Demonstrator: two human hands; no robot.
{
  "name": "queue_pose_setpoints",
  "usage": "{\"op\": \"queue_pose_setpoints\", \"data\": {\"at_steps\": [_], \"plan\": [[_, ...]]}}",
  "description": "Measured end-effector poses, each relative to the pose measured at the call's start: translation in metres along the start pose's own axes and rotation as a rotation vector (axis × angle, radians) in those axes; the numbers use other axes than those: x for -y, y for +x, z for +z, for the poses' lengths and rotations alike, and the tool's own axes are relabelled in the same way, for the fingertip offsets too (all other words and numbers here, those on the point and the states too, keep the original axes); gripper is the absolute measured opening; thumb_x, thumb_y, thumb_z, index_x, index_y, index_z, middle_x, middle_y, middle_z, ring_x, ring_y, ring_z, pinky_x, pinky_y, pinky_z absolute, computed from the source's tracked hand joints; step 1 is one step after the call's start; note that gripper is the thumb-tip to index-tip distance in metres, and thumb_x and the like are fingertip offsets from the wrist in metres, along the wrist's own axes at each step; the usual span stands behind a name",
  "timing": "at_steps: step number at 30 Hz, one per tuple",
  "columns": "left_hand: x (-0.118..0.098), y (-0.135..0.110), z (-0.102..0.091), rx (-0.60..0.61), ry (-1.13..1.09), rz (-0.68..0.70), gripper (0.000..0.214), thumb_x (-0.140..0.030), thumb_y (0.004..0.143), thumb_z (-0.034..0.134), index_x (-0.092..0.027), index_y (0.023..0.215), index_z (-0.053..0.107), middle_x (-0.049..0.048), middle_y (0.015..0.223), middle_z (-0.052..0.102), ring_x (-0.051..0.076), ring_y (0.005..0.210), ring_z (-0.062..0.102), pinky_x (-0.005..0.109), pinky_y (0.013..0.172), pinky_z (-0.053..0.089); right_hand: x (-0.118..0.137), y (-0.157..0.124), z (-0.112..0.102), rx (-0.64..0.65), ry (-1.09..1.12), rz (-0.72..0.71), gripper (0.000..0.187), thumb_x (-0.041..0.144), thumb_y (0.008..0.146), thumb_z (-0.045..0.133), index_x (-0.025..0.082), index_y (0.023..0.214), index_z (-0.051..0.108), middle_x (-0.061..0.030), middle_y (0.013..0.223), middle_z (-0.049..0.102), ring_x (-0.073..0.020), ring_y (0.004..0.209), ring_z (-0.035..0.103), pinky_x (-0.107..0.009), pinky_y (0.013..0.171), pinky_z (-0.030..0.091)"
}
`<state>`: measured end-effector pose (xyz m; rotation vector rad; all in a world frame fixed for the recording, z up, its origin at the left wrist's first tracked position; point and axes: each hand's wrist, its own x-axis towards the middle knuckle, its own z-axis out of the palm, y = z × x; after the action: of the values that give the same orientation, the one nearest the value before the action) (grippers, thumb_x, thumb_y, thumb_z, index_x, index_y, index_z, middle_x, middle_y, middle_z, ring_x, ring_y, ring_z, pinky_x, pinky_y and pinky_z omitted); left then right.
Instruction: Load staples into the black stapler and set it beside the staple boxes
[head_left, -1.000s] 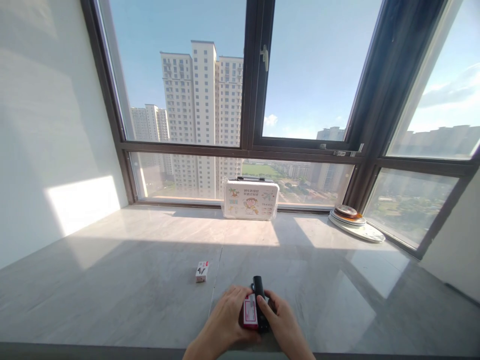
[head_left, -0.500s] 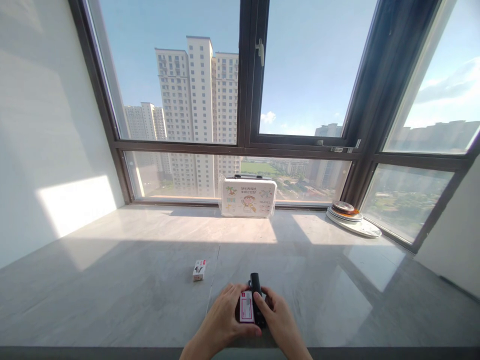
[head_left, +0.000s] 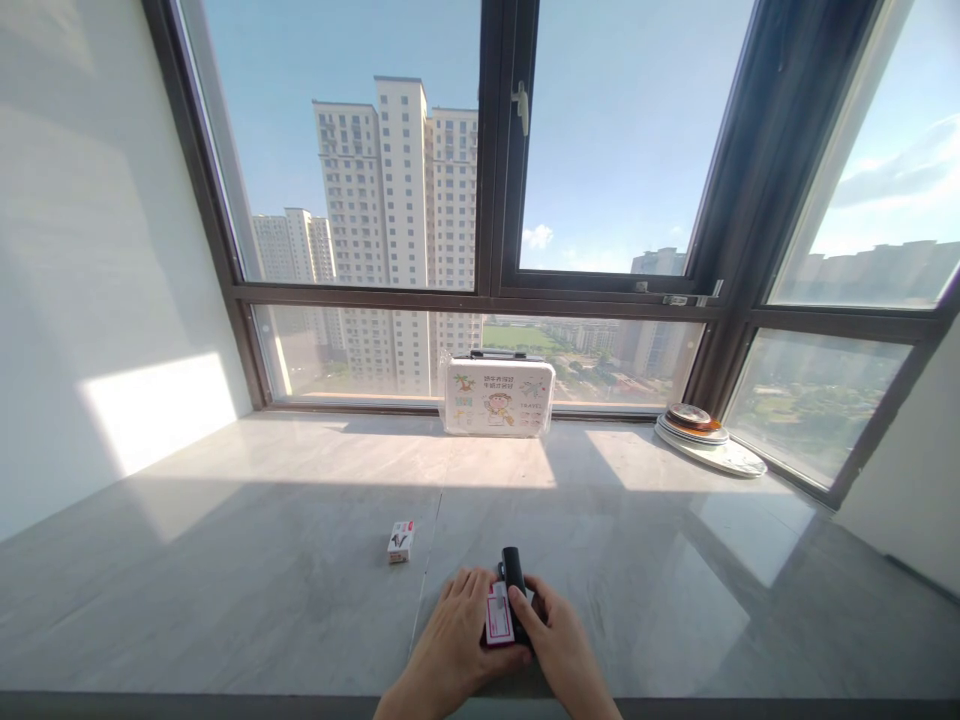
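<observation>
Your left hand (head_left: pixel 454 642) grips a red-and-white packet (head_left: pixel 498 613); your right hand (head_left: pixel 561 648) clasps a black tool (head_left: pixel 513 567). Your grip hides most of both.

Small box (head_left: pixel 401 541) left of hands (head_left: pixel 510 640); sill (head_left: pixel 225 560) open elsewhere

Held things half covered, arms cut off

Both forearms run off the bottom edge. The left hand (head_left: pixel 457 640) covers the near side of the red-and-white pack (head_left: pixel 498 622). The right hand (head_left: pixel 559 645) hides the lower half of the black object (head_left: pixel 514 575). The print on the small box (head_left: pixel 401 540) beyond the left hand is too small to read.
</observation>
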<state>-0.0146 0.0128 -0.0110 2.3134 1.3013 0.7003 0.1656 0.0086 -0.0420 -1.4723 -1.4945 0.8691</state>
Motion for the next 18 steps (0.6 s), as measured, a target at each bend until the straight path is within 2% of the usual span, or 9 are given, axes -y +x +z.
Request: {"op": "queue_pose_setpoints", "data": {"at_steps": [2,4,6,7,10,11,13,15,18], "plan": [[0.0,0.0,0.001,0.007,-0.006,-0.009,0.071,-0.058,0.065,0.083,-0.025,0.121,0.055,0.0057,0.119,0.06,0.029,0.113,0.053,0.039,0.1,0.039,0.005,-0.002,0.0,-0.001,0.046,0.005,0.071,0.077,0.083,0.052,0.016,0.114,0.07,-0.001,0.069,0.062,-0.0201,0.068,0.058,-0.029,0.065,0.045],[0.001,-0.002,0.002,0.004,-0.036,-0.004,0.085,-0.065,0.059,0.084,-0.026,0.127,0.052,0.0071,0.123,0.059,0.03,0.115,0.053,0.041,0.102,0.039,0.009,-0.004,-0.003,-0.011,0.113,0.007,0.072,0.079,0.084,0.049,0.017,0.115,0.07,-0.0017,0.071,0.064,-0.0219,0.074,0.061,-0.03,0.07,0.048],[0.003,-0.004,0.002,-0.038,-0.097,0.012,0.1,-0.071,0.054,0.084,-0.026,0.135,0.045,0.0097,0.129,0.056,0.032,0.118,0.052,0.043,0.104,0.04,0.01,-0.007,-0.008,-0.032,0.161,0.015,0.072,0.079,0.087,0.041,0.019,0.118,0.068,-0.0023,0.074,0.064,-0.0235,0.08,0.062,-0.031,0.073,0.049],[0.006,-0.006,0.001,-0.088,-0.135,0.016,0.1,-0.073,0.058,0.08,-0.026,0.137,0.042,0.0108,0.131,0.055,0.032,0.119,0.052,0.044,0.104,0.041,0.008,-0.008,-0.012,-0.047,0.167,0.025,0.073,0.079,0.089,0.038,0.02,0.12,0.068,-0.0024,0.076,0.064,-0.0239,0.081,0.062,-0.032,0.074,0.049],[0.03,-0.009,-0.012,-0.359,-0.193,-0.051,0.058,-0.068,0.088,0.052,-0.026,0.128,0.047,0.0108,0.124,0.057,0.028,0.112,0.056,0.042,0.098,0.045,-0.001,-0.014,-0.022,-0.052,0.112,0.062,0.075,0.077,0.09,0.039,0.018,0.13,0.061,-0.0015,0.076,0.06,-0.0225,0.078,0.06,-0.032,0.072,0.048],[0.042,-0.008,-0.02,-0.461,-0.169,-0.113,0.048,-0.064,0.094,0.042,-0.026,0.12,0.05,0.0097,0.118,0.059,0.026,0.108,0.057,0.041,0.095,0.046,-0.004,-0.017,-0.024,-0.033,0.084,0.067,0.078,0.076,0.089,0.043,0.015,0.135,0.057,-0.0008,0.076,0.058,-0.0214,0.075,0.059,-0.031,0.071,0.047],[0.071,-0.006,-0.041,-0.621,-0.038,-0.305,0.042,-0.062,0.096,0.037,-0.024,0.106,0.053,0.0072,0.104,0.061,0.025,0.099,0.059,0.037,0.088,0.048,-0.006,-0.023,-0.027,0.032,0.025,0.059,0.085,0.072,0.086,0.053,0.012,0.145,0.047,0.0002,0.078,0.057,-0.0194,0.073,0.057,-0.03,0.068,0.045],[0.1,-0.001,-0.063,-0.611,0.072,-0.465,0.043,-0.06,0.099,0.031,-0.023,0.099,0.054,0.0063,0.097,0.063,0.025,0.094,0.06,0.035,0.083,0.046,-0.002,-0.029,-0.029,0.098,-0.051,0.046,0.093,0.067,0.082,0.064,0.01,0.151,0.039,0.0001,0.081,0.059,-0.0189,0.073,0.058,-0.028,0.067,0.044],[0.128,0.009,-0.082,-0.499,0.101,-0.508,0.043,-0.058,0.097,0.037,-0.023,0.085,0.058,0.0033,0.08,0.064,0.024,0.077,0.062,0.03,0.068,0.04,0.012,-0.032,-0.029,0.174,-0.201,0.049,0.102,0.057,0.073,0.075,0.009,0.154,0.033,-0.0019,0.084,0.063,-0.0212,0.077,0.061,-0.029,0.067,0.043]]}}
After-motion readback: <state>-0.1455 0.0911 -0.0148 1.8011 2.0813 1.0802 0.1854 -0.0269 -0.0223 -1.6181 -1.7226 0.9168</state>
